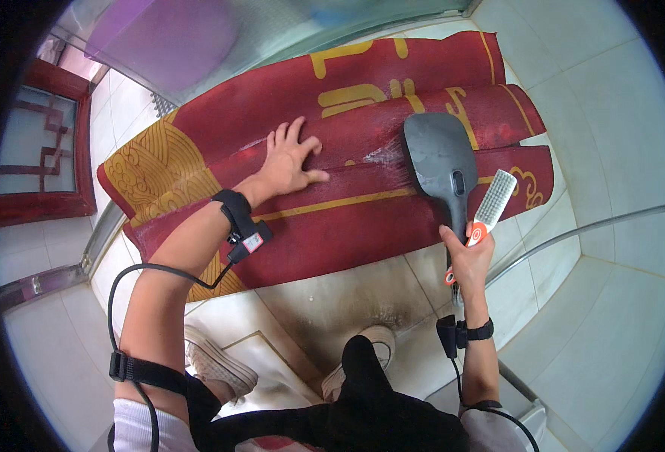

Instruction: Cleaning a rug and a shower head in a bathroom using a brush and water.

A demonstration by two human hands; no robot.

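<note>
A dark red mat [332,248] with yellow patterns lies in rumpled folds on the tiled floor. My left hand [288,164] is over its middle, fingers spread and holding nothing; whether the fingertips press on it is hard to tell. In my right hand [471,257] are the handle of a dark grey hand shower [442,150] and a scrub brush [493,200] with pale bristles and an orange-and-white handle. The broad shower head faces down and left over the mat's right half. Water spray and a wet, whitish patch [386,153] show at its left edge.
Beyond the mat stands a glass panel [287,34], with a purple shape behind it. A red-framed door [87,152] is at left. Tiled wall [609,141] and a curved metal hose or rail [586,229] are at right. My shoes [219,361] stand on the stained tiles.
</note>
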